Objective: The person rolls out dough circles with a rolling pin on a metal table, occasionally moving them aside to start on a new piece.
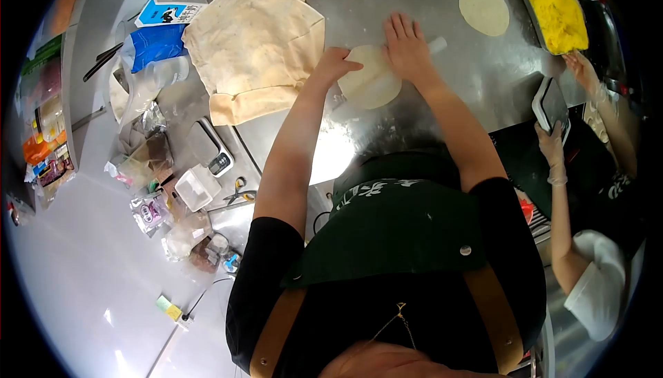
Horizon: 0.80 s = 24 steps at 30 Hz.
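A round, flat sheet of pale dough (pixel 371 82) lies on the metal table (pixel 428 112) in front of me. At its left edge my left hand (pixel 336 65) pinches the rim between thumb and fingers. My right hand (pixel 409 48) lies with its fingers stretched out at the upper right of the sheet. A pale rolling pin (pixel 436 45) shows just right of that hand; the rest of it is hidden. Two more dough rounds lie farther off, one of them (pixel 484 10) at the upper right.
A beige cloth (pixel 259 39) is spread to the left, near a milk carton (pixel 170 9), a scale (pixel 211 147), scissors (pixel 239 192) and a white tub (pixel 197 187). At right a co-worker's gloved hands touch a tray of yellow filling (pixel 556 17) and a metal-edged device (pixel 551 104).
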{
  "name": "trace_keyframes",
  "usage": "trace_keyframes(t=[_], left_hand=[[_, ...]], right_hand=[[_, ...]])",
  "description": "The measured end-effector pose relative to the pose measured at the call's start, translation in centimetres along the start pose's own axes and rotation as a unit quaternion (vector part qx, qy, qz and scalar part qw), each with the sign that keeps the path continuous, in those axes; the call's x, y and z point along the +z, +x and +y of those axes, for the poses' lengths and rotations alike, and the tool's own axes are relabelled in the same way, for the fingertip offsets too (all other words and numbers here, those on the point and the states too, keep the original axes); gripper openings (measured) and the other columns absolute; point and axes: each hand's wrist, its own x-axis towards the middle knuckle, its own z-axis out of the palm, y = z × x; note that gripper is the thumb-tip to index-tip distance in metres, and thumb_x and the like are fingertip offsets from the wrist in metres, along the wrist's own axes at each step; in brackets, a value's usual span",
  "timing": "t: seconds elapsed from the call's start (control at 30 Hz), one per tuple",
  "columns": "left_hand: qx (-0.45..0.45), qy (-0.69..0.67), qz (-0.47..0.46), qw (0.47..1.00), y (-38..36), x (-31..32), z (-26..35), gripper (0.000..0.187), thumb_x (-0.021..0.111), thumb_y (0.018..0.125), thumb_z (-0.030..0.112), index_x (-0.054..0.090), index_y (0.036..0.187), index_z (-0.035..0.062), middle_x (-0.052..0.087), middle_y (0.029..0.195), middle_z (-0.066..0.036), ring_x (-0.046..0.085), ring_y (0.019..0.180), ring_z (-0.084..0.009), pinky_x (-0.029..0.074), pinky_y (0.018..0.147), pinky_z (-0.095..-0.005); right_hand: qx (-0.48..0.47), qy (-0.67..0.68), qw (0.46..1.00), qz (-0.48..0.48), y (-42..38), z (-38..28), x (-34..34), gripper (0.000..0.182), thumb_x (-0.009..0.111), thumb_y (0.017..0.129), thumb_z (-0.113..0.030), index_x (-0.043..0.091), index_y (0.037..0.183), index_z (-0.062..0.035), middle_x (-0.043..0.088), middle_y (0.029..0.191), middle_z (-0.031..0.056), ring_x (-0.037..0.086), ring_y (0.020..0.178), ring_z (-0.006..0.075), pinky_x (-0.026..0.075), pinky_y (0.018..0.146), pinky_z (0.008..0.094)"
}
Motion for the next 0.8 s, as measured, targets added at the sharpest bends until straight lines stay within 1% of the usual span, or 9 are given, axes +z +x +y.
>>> trace_keyframes(t=[0.1,0.2,0.27,0.33,0.43,0.53,0.63,0.73,0.8], left_hand=[[0.037,0.125,-0.026,0.991,0.8,-0.2,0.1,0.036,0.075,0.068,0.025,0.07,0.092,-0.0014,0.067,0.077,-0.014,0.064,0.073,-0.0261,0.049,0.067,-0.0356],[0.095,0.256,0.012,0.962,0.5,1.1,0.3,0.035,0.075,0.069,0.026,0.069,0.092,0.0005,0.067,0.082,-0.018,0.064,0.079,-0.0348,0.05,0.072,-0.0406],[0.107,0.312,0.048,0.943,-1.3,2.6,1.2,0.034,0.074,0.07,0.025,0.069,0.093,0.0012,0.067,0.083,-0.019,0.064,0.081,-0.0373,0.05,0.074,-0.0428],[0.093,0.341,0.075,0.933,-3.9,3.8,3.9,0.032,0.072,0.072,0.023,0.069,0.094,0.0015,0.068,0.084,-0.019,0.064,0.082,-0.0375,0.049,0.075,-0.044],[0.119,0.198,0.055,0.971,-7.6,4.0,7.2,0.029,0.07,0.073,0.019,0.068,0.095,0.0,0.068,0.085,-0.019,0.064,0.083,-0.0368,0.05,0.075,-0.0432],[0.017,-0.081,0.065,0.994,-8.7,3.2,7.1,0.029,0.07,0.072,0.016,0.068,0.096,0.0,0.068,0.086,-0.019,0.065,0.083,-0.0346,0.05,0.074,-0.0412],[0.041,0.094,0.084,0.991,-6.4,2.3,1.9,0.032,0.071,0.071,0.015,0.067,0.099,-0.0002,0.068,0.085,-0.019,0.066,0.079,-0.032,0.051,0.071,-0.0384],[0.097,0.176,0.112,0.973,-5.0,2.2,-2.1,0.035,0.072,0.069,0.014,0.067,0.101,-0.0004,0.068,0.084,-0.02,0.067,0.077,-0.0315,0.051,0.068,-0.037],[0.053,0.155,0.076,0.984,-5.1,1.6,-1.9,0.036,0.072,0.07,0.015,0.066,0.101,-0.0014,0.068,0.082,-0.018,0.066,0.075,-0.029,0.051,0.067,-0.0356]], right_hand=[[-0.031,0.031,0.998,0.053,-0.3,0.3,0.7,0.059,0.055,0.086,-0.03,0.041,0.134,0.0,0.039,0.142,0.0199,0.036,0.132,0.0334,0.028,0.107,0.0512],[-0.041,0.029,0.999,0.006,-5.9,1.0,-1.1,0.061,0.057,0.085,-0.034,0.041,0.135,-0.0007,0.039,0.143,0.0171,0.036,0.132,0.033,0.027,0.108,0.0511],[-0.049,0.086,0.994,-0.039,-9.8,1.8,-2.9,0.056,0.064,0.081,-0.028,0.048,0.131,-0.0079,0.04,0.143,0.0139,0.037,0.132,0.032,0.026,0.11,0.0497],[-0.081,0.104,0.99,-0.055,-11.8,3.3,-4.1,0.048,0.071,0.072,-0.023,0.057,0.116,-0.0106,0.046,0.137,0.0104,0.04,0.129,0.0298,0.027,0.11,0.0488],[-0.099,0.133,0.984,-0.068,-13.2,4.1,-5.3,0.039,0.077,0.063,-0.017,0.063,0.099,-0.0126,0.052,0.125,0.0069,0.045,0.123,0.0267,0.029,0.109,0.0475],[-0.097,0.133,0.984,-0.07,-13.1,4.5,-6.9,0.035,0.078,0.061,-0.016,0.065,0.093,-0.0125,0.056,0.114,0.0054,0.049,0.117,0.025,0.03,0.109,0.0473],[-0.104,0.137,0.983,-0.065,-12.1,4.3,-7.5,0.036,0.078,0.059,-0.017,0.064,0.092,-0.0118,0.055,0.113,0.0061,0.05,0.115,0.0259,0.031,0.108,0.0478],[-0.142,0.15,0.976,-0.072,-9.2,3.5,-6.9,0.036,0.077,0.063,-0.02,0.062,0.094,-0.0108,0.054,0.114,0.007,0.048,0.116,0.0264,0.031,0.108,0.0472],[-0.153,0.15,0.973,-0.088,-7.3,2.8,-5.9,0.036,0.075,0.067,-0.024,0.062,0.097,-0.0099,0.054,0.114,0.0082,0.048,0.116,0.0269,0.03,0.108,0.0467]])
